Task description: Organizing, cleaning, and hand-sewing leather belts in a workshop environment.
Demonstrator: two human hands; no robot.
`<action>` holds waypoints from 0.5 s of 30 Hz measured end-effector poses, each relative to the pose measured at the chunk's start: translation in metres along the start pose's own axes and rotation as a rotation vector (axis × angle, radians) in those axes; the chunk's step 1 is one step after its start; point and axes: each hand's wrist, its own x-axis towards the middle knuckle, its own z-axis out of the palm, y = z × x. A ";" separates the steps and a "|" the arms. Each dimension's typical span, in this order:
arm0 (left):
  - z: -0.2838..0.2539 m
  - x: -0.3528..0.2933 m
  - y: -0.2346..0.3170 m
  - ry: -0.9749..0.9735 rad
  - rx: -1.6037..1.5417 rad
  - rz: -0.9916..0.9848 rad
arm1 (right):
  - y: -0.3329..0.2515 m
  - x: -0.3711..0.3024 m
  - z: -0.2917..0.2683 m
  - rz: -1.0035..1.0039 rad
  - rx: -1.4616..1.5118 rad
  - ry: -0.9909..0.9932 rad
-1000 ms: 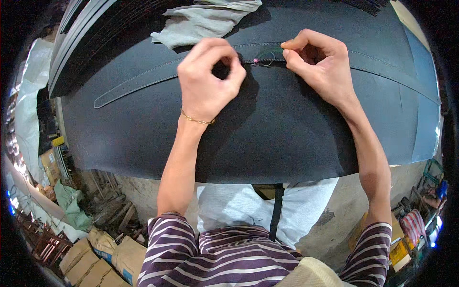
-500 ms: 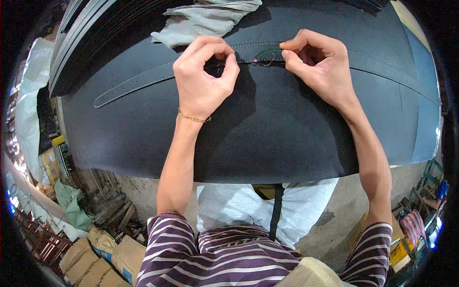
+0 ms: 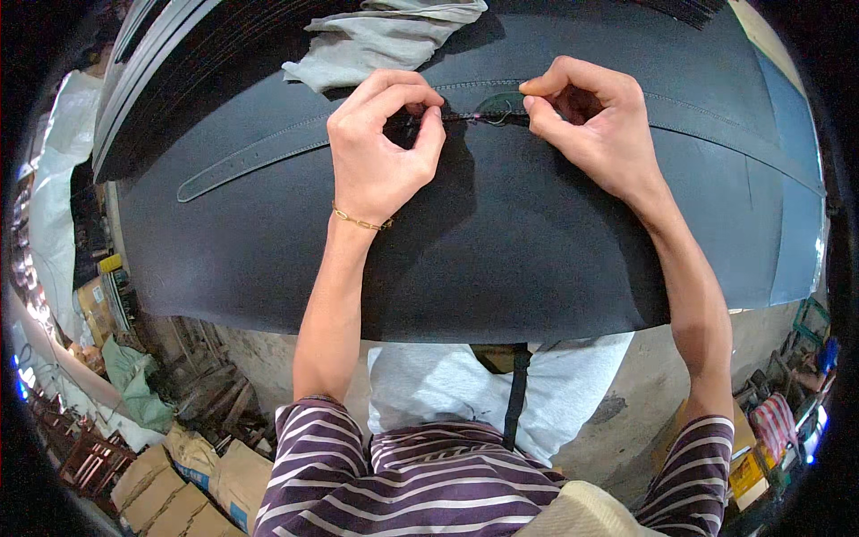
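Note:
A long dark leather belt (image 3: pixel 268 154) with stitched edges lies across the black tabletop. Its pointed end, with small holes, is at the left. My left hand (image 3: pixel 385 134), wearing a gold chain bracelet, is closed in a pinch over the belt's middle. To its right, my right hand (image 3: pixel 595 116) pinches too, thumb and forefinger together at the belt. What either hand holds between its fingertips is too small or hidden to make out. Between the hands sits a dark greenish oval patch (image 3: pixel 503 101), with a thin loose thread (image 3: pixel 506 117) and a tiny pinkish spot beside it.
A crumpled grey cloth (image 3: pixel 385 45) lies beyond my left hand. Stacked dark strips (image 3: pixel 148 107) rise at the far left of the table (image 3: pixel 429 259). Cardboard boxes (image 3: pixel 188 506) stand on the floor at lower left. A pink striped cloth (image 3: pixel 774 425) is at lower right.
Both hands stay pinched over the belt. My right hand has shifted slightly left, and the loose thread between them lies a little differently.

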 end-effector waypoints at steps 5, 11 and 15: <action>-0.001 0.003 0.002 -0.095 0.054 0.088 | 0.008 0.003 -0.002 -0.017 0.098 0.114; 0.004 -0.001 -0.001 -0.102 0.102 0.153 | 0.013 0.006 -0.013 0.129 0.120 0.157; 0.011 -0.001 0.004 -0.090 0.222 0.290 | 0.023 0.006 -0.021 0.150 0.364 0.175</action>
